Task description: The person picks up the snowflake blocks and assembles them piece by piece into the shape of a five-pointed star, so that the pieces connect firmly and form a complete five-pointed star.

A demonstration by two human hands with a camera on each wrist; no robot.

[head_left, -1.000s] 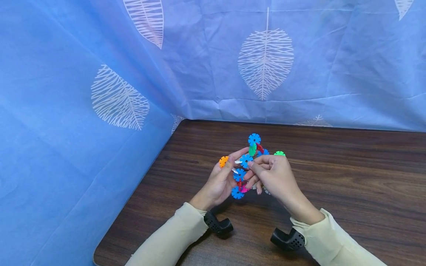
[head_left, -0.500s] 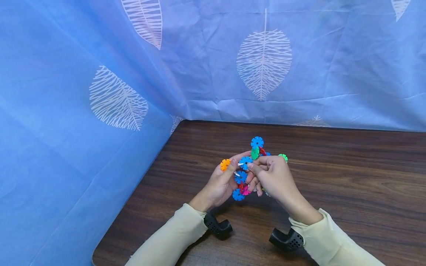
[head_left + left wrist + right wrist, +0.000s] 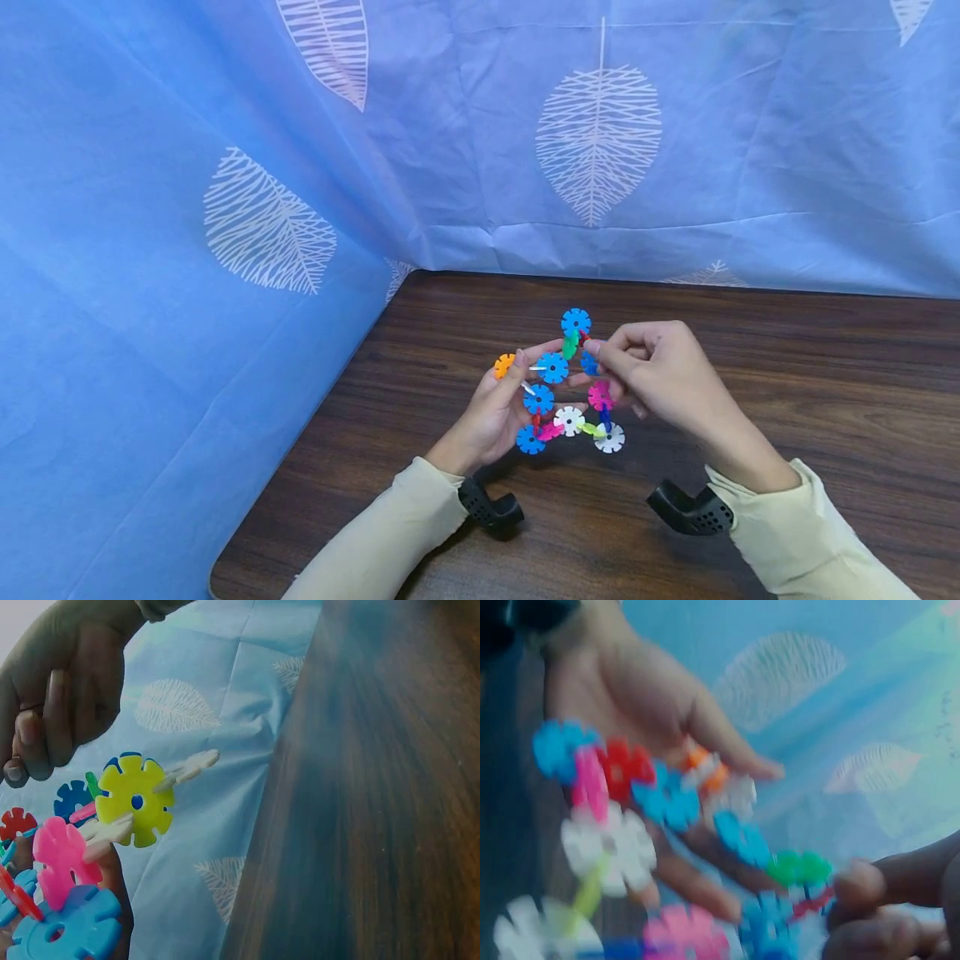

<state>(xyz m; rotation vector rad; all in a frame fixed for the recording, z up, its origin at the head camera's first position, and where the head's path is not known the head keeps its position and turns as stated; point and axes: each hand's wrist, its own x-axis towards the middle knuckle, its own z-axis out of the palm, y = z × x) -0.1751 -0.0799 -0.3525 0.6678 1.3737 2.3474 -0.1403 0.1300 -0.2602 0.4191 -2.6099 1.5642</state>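
Note:
A ring-like chain of slotted plastic snowflake discs [image 3: 553,367] is held above the table between both hands. My left hand [image 3: 486,417] grips it from the left, with its thumb by an orange disc [image 3: 503,365] and its fingers spread behind the chain. At the chain's upper right, my right hand [image 3: 671,375] pinches a small red disc [image 3: 810,905] between thumb and forefinger. A green disc [image 3: 571,345] joins on beside it, under a blue disc [image 3: 576,322]. White discs [image 3: 609,437], a yellow disc [image 3: 136,801] and pink discs [image 3: 64,862] make up the lower side.
Below the hands lies a dark wood-grain table [image 3: 787,375], whose left edge runs toward me. A blue leaf-print curtain [image 3: 480,125] hangs behind it and along the left. Each wrist wears a black camera mount [image 3: 491,507].
My right hand has left the middle blue disc and moved right and slightly up to the red disc. The chain's lower right is now uncovered. My left hand has barely moved.

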